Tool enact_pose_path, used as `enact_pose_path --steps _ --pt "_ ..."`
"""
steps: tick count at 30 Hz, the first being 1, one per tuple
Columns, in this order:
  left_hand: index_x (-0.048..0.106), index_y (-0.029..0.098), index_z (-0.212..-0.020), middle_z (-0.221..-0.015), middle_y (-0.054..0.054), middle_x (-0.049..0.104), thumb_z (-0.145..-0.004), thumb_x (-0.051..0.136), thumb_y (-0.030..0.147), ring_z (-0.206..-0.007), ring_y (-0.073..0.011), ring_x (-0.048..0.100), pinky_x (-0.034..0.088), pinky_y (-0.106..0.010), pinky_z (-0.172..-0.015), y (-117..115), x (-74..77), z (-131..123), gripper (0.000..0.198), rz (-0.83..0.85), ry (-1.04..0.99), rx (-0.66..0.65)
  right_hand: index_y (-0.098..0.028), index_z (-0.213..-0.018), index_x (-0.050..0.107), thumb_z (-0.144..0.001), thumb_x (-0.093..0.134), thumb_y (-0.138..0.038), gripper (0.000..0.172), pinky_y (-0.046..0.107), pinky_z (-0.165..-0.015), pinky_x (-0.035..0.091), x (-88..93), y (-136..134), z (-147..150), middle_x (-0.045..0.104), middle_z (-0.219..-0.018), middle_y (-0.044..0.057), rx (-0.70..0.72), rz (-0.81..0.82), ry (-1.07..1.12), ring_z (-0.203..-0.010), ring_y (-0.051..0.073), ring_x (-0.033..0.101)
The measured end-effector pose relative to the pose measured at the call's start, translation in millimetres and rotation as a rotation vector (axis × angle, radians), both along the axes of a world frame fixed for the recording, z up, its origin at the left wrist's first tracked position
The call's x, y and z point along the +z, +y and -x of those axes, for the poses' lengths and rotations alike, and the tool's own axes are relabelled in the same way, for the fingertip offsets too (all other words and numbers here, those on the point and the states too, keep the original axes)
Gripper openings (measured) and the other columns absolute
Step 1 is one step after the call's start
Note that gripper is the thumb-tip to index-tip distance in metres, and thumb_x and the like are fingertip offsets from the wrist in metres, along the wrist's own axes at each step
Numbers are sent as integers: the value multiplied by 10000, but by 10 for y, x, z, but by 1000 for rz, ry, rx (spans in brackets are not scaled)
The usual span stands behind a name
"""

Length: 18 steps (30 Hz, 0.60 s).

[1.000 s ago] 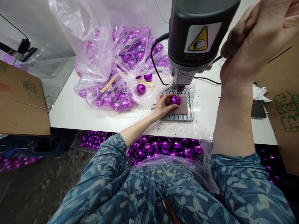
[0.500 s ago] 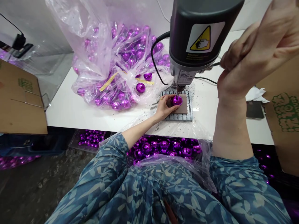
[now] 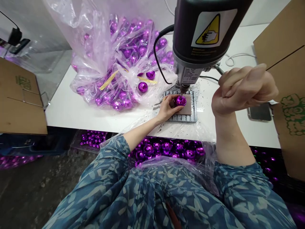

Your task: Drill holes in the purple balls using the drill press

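Note:
My left hand (image 3: 168,108) pinches a shiny purple faceted ball (image 3: 180,100) between thumb and fingers. The ball rests on a brown board (image 3: 187,109) lying on the slotted metal base (image 3: 194,118) of a drill press (image 3: 202,35). Directly over the ball is the drill bit, its tip at or in the top; I cannot tell how deep. My right hand (image 3: 240,90) is closed around the feed lever (image 3: 218,68) at the press's right side; most of the lever is hidden by the fingers.
Clear plastic bags of purple balls (image 3: 119,73) fill the table's left, with loose balls (image 3: 143,86) beside them. More balls (image 3: 166,148) lie in a plastic-lined container below the front edge. A phone (image 3: 259,113) and cardboard boxes (image 3: 292,105) are at right. Dark shavings surround the base.
My right hand has come down and toward me with the lever. My left hand keeps the ball in the same place under the bit. The view has shifted slightly.

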<state>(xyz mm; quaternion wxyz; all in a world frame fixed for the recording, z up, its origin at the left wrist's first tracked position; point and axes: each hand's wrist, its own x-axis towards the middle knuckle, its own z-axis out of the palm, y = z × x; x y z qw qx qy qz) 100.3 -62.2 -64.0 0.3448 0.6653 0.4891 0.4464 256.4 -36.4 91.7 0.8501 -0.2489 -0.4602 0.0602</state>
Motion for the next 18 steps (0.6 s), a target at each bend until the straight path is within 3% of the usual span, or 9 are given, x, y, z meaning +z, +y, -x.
enact_pose_path --steps 5,10,14,16,18 --pt "671 278 -1271 -1331 -112 717 -852 924 392 -1373 -322 601 511 -546 -1172 -4 -1 -5 503 -7 -18 -4 -133 -640 95 -871 521 -815 837 236 -416 123 -261 132 -114 -143 -501 -20 -64 -23 -49 -376 -2 51" --pt "671 278 -1266 -1328 -108 719 -847 927 404 -1373 -322 597 506 -545 -1176 -3 16 -9 507 3 -9 1 -120 -569 57 -927 498 -695 808 243 -418 155 -365 182 -169 -69 -414 -11 -75 -72 -84 -362 -1 77" --pt "668 270 -1276 -1325 -110 720 -854 923 407 -1363 -325 602 504 -543 -1170 -8 29 0 512 -2 -2 2 -109 -531 70 -900 544 -729 863 235 -425 168 -473 162 -200 -11 -394 -11 -24 -57 -133 -370 -12 97" --pt "668 266 -1276 -1314 -111 725 -860 920 406 -1357 -324 607 507 -541 -1166 -12 26 1 506 -16 -2 -2 -102 -526 62 -870 570 -769 906 229 -430 164 -445 96 -187 10 -389 -10 23 -34 -151 -365 -15 121" --pt "668 262 -1278 -1304 -112 728 -861 920 409 -1354 -322 611 516 -534 -1153 -9 14 -7 508 -28 4 -3 -96 -542 50 -866 587 -767 918 208 -433 159 -285 -2 -145 -8 -402 -13 80 -4 -148 -361 -21 133"
